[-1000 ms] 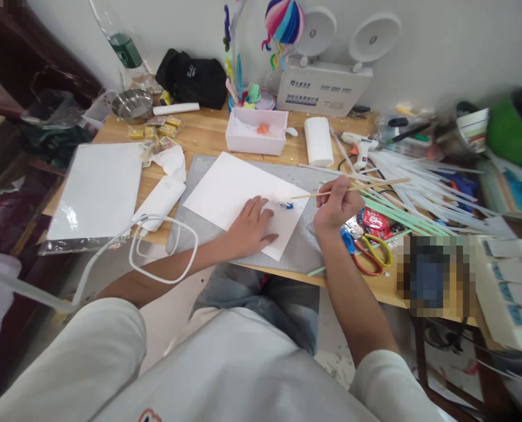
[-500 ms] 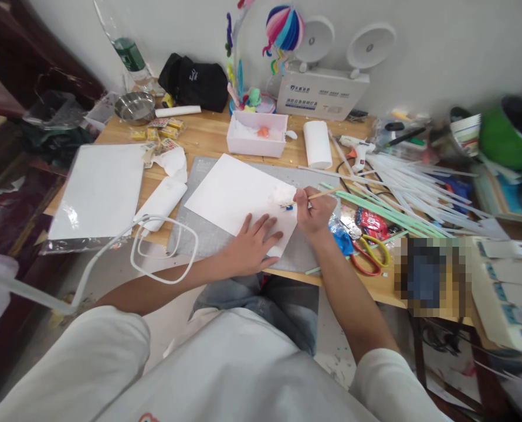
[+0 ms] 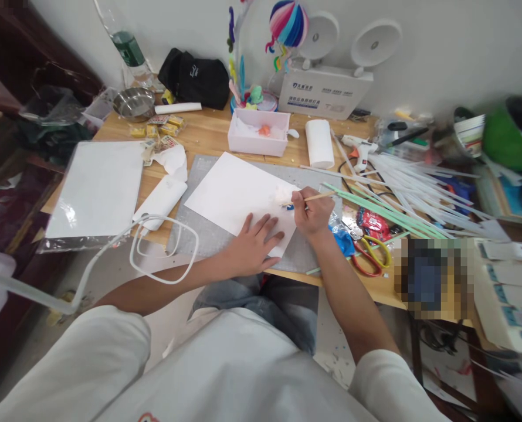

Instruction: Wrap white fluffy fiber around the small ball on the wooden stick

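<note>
A white sheet of paper (image 3: 226, 187) lies at an angle on the grey cutting mat (image 3: 190, 234). My left hand (image 3: 254, 246) rests flat on the paper's near part, fingers spread. Over the right side of the sheet, my right hand (image 3: 312, 214) is closed round a thin wooden stick (image 3: 322, 196) that slants down to the left. A small blue bit (image 3: 290, 207) shows on the paper by the stick's lower end, beside a pale, whitish patch (image 3: 282, 194). Whether the stick has bristles at its tip is too small to tell.
Scissors (image 3: 369, 258), green strips (image 3: 375, 208), white strips (image 3: 410, 181) and a glue gun (image 3: 361, 149) lie to the right. Behind the mat stand a pink box (image 3: 257, 142) and a white roll (image 3: 319, 143). Bagged paper (image 3: 98, 187) and a white cable (image 3: 155, 278) are left.
My right hand has shifted very slightly left with the stick, which now points a little differently. My left hand stays in place on the paper. The camera view has moved slightly.
</note>
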`<state>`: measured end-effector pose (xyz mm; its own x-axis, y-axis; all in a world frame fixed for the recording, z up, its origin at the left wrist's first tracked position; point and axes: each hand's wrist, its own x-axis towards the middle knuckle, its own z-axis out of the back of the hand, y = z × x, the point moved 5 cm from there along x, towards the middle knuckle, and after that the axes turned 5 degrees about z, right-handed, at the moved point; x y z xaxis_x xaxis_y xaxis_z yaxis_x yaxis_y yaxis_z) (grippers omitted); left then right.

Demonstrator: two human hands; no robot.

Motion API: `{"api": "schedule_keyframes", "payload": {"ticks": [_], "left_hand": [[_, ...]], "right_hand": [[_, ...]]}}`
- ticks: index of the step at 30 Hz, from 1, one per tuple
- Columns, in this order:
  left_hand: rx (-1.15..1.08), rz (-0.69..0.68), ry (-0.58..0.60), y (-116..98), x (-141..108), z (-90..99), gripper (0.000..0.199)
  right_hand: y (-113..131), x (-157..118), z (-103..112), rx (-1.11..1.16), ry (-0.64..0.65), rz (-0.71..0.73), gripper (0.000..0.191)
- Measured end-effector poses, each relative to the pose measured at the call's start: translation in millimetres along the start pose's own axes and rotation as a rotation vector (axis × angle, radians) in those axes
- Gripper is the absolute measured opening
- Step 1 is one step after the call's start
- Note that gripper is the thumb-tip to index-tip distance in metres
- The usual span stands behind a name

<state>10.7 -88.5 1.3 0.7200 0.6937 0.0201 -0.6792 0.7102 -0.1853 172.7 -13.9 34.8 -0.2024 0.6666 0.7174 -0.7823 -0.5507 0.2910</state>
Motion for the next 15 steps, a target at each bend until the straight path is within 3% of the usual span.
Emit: {"api": "schedule_keyframes", "payload": {"ticks": [5, 8, 12, 15], "left_hand": [[-0.008, 0.006, 0.008, -1, 2, 1.2, 0.062], [-0.012, 0.009, 0.006, -1, 2, 1.7, 0.062], [-0.005, 0.003, 0.012, -1, 1, 1.2, 0.062], [0.008, 0.011, 0.026, -2, 3, 3.2, 0.061]], "right_hand": [[13, 2, -8, -0.018, 0.150, 0.085, 0.044], [17, 3, -10, -0.021, 0.176, 0.098, 0.044], [10, 2, 1, 0.030, 0.005, 0.051, 0.047], [-6, -4, 12, 0.095, -0.162, -0.130, 0.052]]}}
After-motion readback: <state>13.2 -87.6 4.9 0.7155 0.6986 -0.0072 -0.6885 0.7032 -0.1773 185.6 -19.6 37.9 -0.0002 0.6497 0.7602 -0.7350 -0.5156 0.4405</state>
